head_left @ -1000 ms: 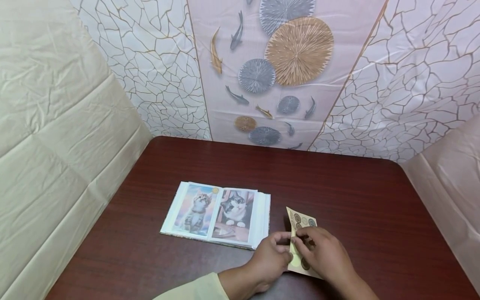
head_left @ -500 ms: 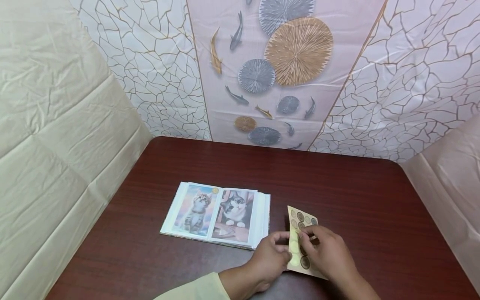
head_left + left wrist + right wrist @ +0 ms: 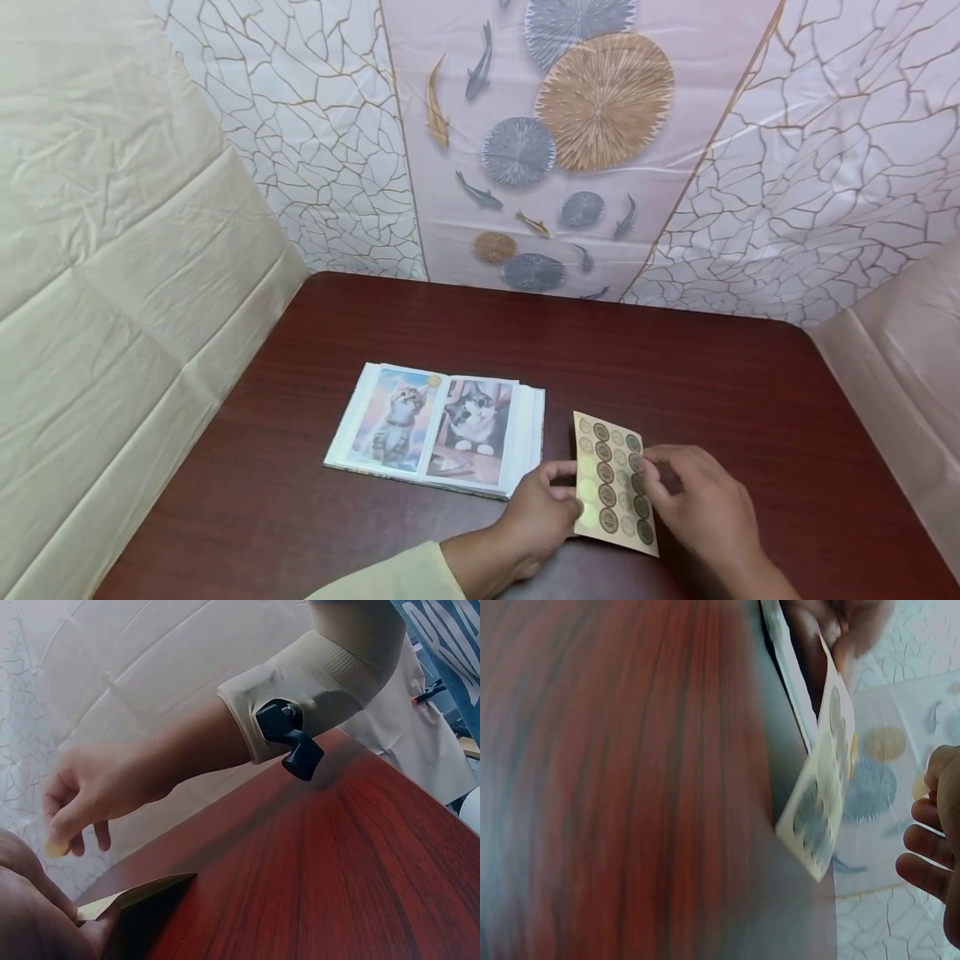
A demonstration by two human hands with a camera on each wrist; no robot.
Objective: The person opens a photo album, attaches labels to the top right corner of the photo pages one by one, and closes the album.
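Note:
My left hand (image 3: 542,517) pinches the left edge of a sticker sheet (image 3: 613,492), thumb in front and fingers behind. Rows of round gold and dark coin-like stickers cover the sheet, which is tilted up off the table. My right hand (image 3: 701,500) is just off the sheet's right side. Between its thumb and forefinger it pinches a small round gold sticker (image 3: 56,847), also visible as a pale disc in the right wrist view; its other fingers are loosely bent. Left of the sheet lies an open photo album (image 3: 433,429) with two cat pictures; a gold sticker (image 3: 434,380) sits at the left picture's top right corner.
The dark red wooden table (image 3: 720,375) reaches back to a patterned cloth backdrop (image 3: 517,208). Pale cloth (image 3: 135,250) hangs along the left side, and more along the right. The album lies close beyond my left hand.
My right hand has peeled a gold sticker from the sheet's left part and moved right with it, uncovering the rows. The left hand keeps its hold on the sheet.

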